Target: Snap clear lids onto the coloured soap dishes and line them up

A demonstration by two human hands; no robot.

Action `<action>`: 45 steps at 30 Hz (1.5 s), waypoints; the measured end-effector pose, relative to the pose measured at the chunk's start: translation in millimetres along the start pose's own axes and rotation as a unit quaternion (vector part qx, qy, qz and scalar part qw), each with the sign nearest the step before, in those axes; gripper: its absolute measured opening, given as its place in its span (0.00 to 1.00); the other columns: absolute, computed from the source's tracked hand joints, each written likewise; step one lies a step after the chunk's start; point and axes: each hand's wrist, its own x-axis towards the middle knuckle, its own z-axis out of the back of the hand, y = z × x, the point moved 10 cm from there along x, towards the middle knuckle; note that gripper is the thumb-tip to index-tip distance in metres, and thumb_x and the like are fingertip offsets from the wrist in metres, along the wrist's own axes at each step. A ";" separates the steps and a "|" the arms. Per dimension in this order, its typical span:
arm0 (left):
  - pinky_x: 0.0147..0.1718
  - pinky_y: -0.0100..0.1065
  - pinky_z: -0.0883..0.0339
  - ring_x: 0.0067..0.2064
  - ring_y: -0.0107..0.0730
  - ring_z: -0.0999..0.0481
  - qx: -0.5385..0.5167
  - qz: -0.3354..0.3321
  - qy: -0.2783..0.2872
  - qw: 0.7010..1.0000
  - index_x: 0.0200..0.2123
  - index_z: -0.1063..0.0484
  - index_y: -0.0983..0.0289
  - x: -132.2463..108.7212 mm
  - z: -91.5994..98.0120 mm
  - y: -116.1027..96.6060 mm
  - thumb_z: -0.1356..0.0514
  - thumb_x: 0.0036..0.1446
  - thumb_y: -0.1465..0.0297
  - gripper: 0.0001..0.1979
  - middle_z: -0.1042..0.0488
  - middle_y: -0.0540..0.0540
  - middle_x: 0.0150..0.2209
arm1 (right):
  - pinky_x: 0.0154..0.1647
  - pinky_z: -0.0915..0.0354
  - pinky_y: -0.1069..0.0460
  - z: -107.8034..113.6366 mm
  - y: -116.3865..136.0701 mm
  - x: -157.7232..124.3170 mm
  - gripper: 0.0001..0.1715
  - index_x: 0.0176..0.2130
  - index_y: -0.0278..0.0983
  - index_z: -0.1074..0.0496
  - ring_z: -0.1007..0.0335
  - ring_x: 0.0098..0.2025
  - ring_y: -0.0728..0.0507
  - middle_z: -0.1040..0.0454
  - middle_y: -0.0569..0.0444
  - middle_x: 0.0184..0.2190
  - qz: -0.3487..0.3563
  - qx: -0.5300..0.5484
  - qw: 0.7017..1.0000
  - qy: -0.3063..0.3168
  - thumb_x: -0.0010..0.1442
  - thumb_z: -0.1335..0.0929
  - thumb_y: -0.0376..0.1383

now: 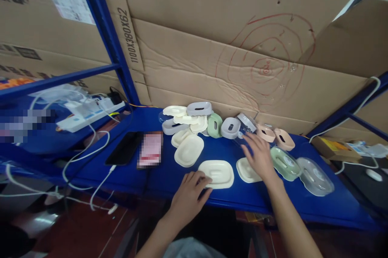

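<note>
Head view, and it's a reach, I'd judge: left hand [191, 188], fingers loosely parted, at the left end of the cream oblong tray [220, 173] on the bench [220, 149], right hand [259, 153] spread wide near the lavender slotted box [230, 127], seemingly calling for a careful pinch.

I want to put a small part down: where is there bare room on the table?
Bare blue tabletop shows left of the left hand, in front of the blurred pink rectangular item. Another patch lies between the cream oval dish and the right hand. The back is crowded, with lavender oval pieces near the brown cardboard wall.
</note>
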 end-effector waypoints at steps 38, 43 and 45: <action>0.71 0.53 0.39 0.74 0.46 0.39 -0.128 -0.028 -0.038 0.991 0.53 0.26 0.56 -1.0 6.0 14.9 0.37 0.66 0.77 0.15 0.37 0.56 0.72 | 0.75 0.44 0.29 -36.9 127.0 -91.6 0.27 0.70 0.44 0.35 0.36 0.71 0.37 0.29 0.46 0.67 0.107 0.122 0.974 0.160 0.75 0.35 0.39; 0.70 0.53 0.37 0.73 0.46 0.37 -0.138 -0.016 -0.050 0.989 0.49 0.25 0.56 -1.1 13.6 13.5 0.36 0.66 0.73 0.09 0.36 0.57 0.71 | 0.74 0.42 0.32 -32.5 73.8 -58.6 0.25 0.69 0.48 0.33 0.37 0.72 0.37 0.30 0.49 0.68 0.061 0.113 0.982 0.136 0.76 0.36 0.42; 0.70 0.52 0.36 0.72 0.47 0.36 -0.141 -0.006 -0.056 0.988 0.47 0.25 0.57 -2.1 16.8 14.2 0.36 0.66 0.72 0.07 0.36 0.57 0.70 | 0.72 0.41 0.30 -37.2 31.4 -36.7 0.30 0.70 0.46 0.33 0.40 0.73 0.32 0.34 0.45 0.71 -0.010 0.071 0.991 0.116 0.73 0.33 0.47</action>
